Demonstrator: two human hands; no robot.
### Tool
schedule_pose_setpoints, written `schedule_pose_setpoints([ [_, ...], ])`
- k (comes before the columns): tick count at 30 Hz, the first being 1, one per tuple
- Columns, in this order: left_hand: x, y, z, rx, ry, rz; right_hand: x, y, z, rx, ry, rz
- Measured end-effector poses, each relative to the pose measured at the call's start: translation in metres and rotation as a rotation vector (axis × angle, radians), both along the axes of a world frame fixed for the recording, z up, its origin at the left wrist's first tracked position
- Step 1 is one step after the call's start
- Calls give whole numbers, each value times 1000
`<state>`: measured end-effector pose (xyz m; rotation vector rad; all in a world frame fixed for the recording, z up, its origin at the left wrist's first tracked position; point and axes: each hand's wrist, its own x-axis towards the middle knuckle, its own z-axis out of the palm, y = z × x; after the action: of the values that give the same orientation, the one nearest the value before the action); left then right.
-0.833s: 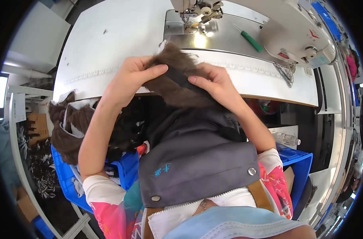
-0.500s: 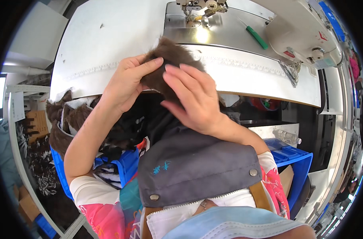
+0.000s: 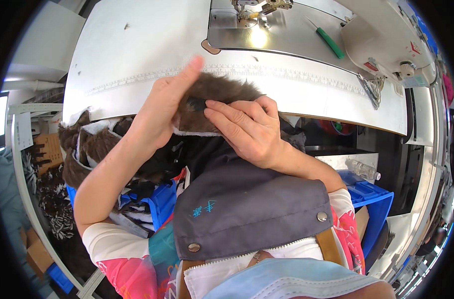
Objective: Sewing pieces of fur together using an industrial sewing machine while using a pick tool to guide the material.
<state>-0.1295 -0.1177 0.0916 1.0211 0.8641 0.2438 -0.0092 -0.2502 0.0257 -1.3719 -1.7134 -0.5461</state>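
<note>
A brown fur piece point(image 3: 222, 88) with a pale lower edge is held over the front edge of the white sewing table point(image 3: 137, 45). My left hand point(image 3: 162, 109) holds its left side, thumb raised off the fur and the other fingers hidden behind it. From the right, my right hand point(image 3: 252, 127) has its fingers closed on the middle of the piece, the fingertips beside a small dark patch point(image 3: 197, 104). Whether that patch is a separate bit of material, I cannot tell.
Beyond my hands stands a sewing machine point(image 3: 249, 17) with a metal bed. A green-handled awl point(image 3: 330, 43) and metal tweezers point(image 3: 370, 92) lie to the right. More brown fur pieces point(image 3: 92, 144) are heaped at the left. A blue crate point(image 3: 376, 204) stands at the right.
The fur piece has come down toward me and been turned, so its pale edge shows. My left thumb has lifted off it. My right fingers, spread before, are now closed on it.
</note>
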Motion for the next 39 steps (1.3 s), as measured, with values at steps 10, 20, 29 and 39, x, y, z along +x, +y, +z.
schedule_pose_setpoints([
  [10, 0, -10, -7, 542, -102, -395, 22, -7, 13, -120, 369, 122],
  [20, -1, -9, -17, 614, -115, -463, 34, -12, 22, -538, 811, 278],
  [29, -10, -23, -7, 1322, 13, -341, 25, -15, 10, -389, 755, 186],
  [39, -12, -17, -31, 1044, -148, -275, 22, -21, 3, -275, 710, 259],
])
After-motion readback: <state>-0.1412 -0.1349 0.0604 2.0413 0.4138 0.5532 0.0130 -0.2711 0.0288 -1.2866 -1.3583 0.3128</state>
